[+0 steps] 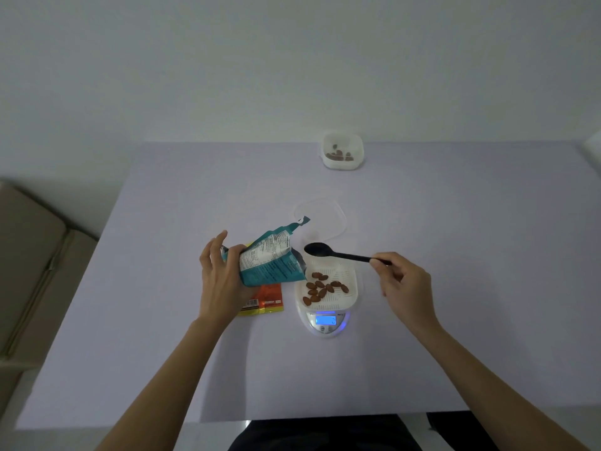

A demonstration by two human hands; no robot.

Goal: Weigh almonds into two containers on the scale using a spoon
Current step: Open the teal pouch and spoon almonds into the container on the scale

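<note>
My left hand (221, 281) grips a teal almond bag (271, 257), tilted with its open mouth beside the white container (349, 281) on the scale (327, 322). Several almonds (322, 288) lie in that container. My right hand (403, 284) pinches the handle end of a black spoon (335, 252); its empty bowl hovers over the container's far left corner, near the bag's mouth. The scale's display glows blue. A second white container (343, 151) with a few almonds stands at the table's far edge.
A clear lid (325, 219) lies flat just behind the scale. An orange and yellow packet (265, 299) lies on the table under my left hand. A beige cushioned seat (29, 262) stands left of the table. The wall rises behind.
</note>
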